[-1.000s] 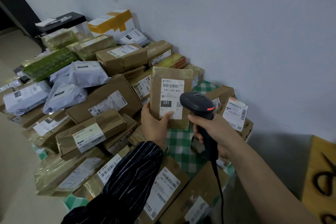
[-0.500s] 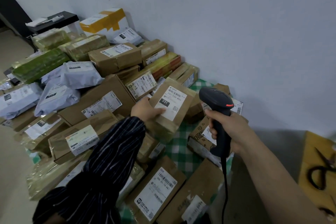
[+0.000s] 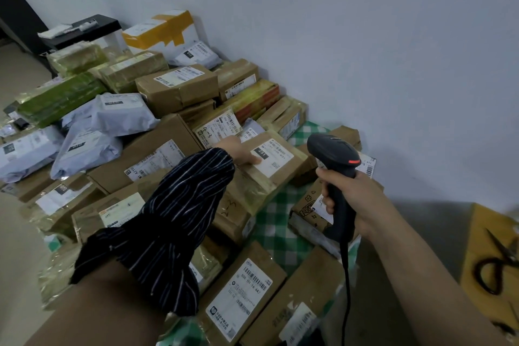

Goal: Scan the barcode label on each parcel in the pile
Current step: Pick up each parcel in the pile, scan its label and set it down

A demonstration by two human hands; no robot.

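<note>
White wall (image 3: 365, 36) backs the pile (image 3: 179, 90) of taped brown boxes; grey mailer bags (image 3: 123, 115) slump at its left side. Across the middle my striped sleeve (image 3: 174, 219) covers several boxes. Beyond it my left hand (image 3: 238, 152) holds the parcel (image 3: 290, 174) marked 231 atop the pile, thumb pressing its label (image 3: 276, 159), other fingers hidden. Just right, apart from it, my right hand (image 3: 351, 199) is wrapped round the scanner (image 3: 334, 153) handle above green checked cloth (image 3: 276, 222). Scissors (image 3: 494, 270) lie far right.
</note>
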